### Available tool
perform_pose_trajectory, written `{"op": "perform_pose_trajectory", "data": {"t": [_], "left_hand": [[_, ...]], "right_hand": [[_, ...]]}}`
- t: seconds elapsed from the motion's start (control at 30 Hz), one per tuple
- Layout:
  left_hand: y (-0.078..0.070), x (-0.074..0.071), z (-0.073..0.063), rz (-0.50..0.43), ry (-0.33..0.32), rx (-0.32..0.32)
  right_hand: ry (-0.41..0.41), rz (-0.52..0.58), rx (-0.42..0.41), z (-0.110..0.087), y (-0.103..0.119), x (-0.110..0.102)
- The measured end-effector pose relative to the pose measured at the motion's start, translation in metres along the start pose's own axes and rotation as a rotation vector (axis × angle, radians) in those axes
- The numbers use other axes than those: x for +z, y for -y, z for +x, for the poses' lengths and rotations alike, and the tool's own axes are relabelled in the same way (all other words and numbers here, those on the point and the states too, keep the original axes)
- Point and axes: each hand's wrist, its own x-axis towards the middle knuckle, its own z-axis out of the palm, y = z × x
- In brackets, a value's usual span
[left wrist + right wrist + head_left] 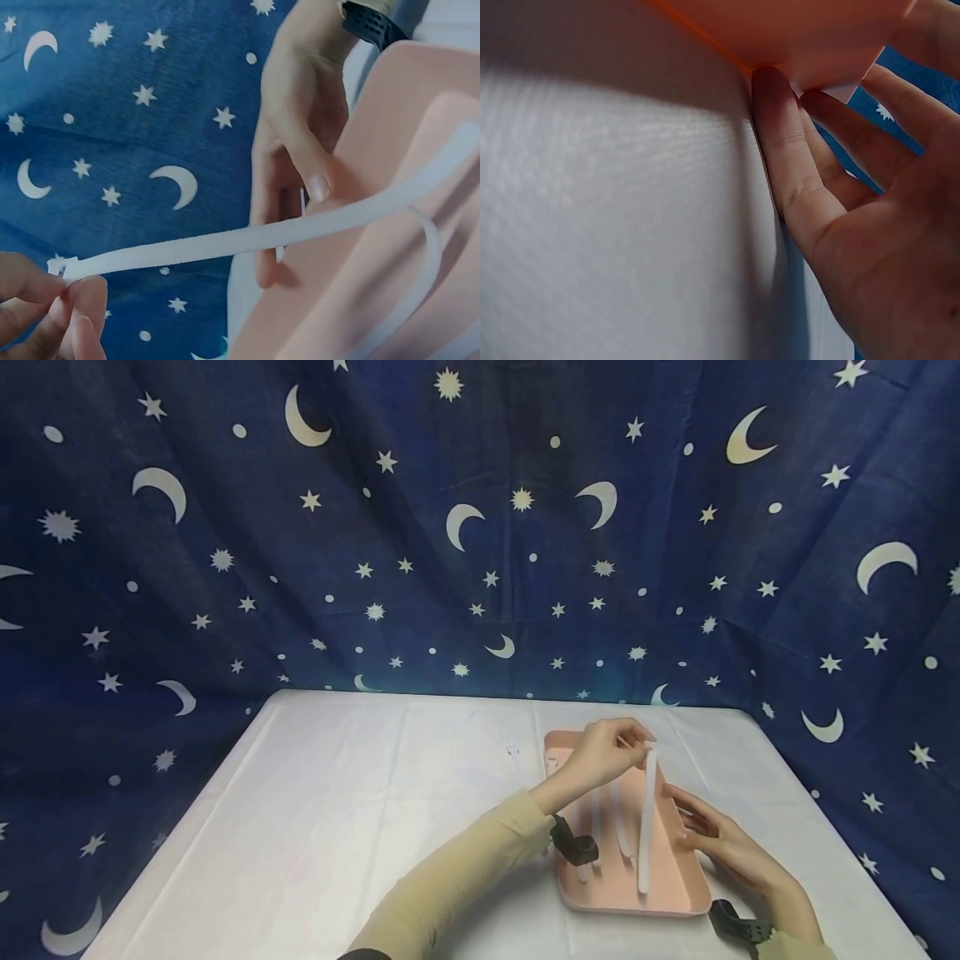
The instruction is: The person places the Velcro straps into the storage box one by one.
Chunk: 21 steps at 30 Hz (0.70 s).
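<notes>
My left hand (611,752) pinches the slotted end of a white strap (647,822) between thumb and fingertips, above the far right part of a pink tray (630,906). In the left wrist view the strap (225,244) runs from those fingertips across to the tray, its other end low inside. Along the tray's right side, my right hand (720,839) holds the wall, thumb at the rim and fingers outside. Seen from the right wrist, its fingertips (776,97) touch the tray's outer side (817,37) close to the white cloth.
Several more white straps (621,827) lie in the tray, partly hidden by the left forearm. Another pale strap (513,752) lies on the white-covered table (315,810) left of the tray. A dark blue curtain (420,527) with moons and stars hangs behind.
</notes>
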Motion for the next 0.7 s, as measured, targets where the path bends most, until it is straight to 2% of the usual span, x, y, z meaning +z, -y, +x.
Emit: {"op": "perform_pose_trajectory", "data": {"t": [0.27,0.53,0.7], "left_hand": [[0.014,0.01,0.014,0.033,0.047,-0.062],[0.023,0.023,0.024,0.102,0.06,-0.131],[0.029,0.028,0.027,0.089,0.083,-0.167]], "right_hand": [[-0.013,-0.023,0.007,0.001,-0.001,0.001],[-0.011,-0.002,0.018,0.001,-0.002,0.002],[-0.011,0.0,-0.001,0.001,-0.001,0.002]]}}
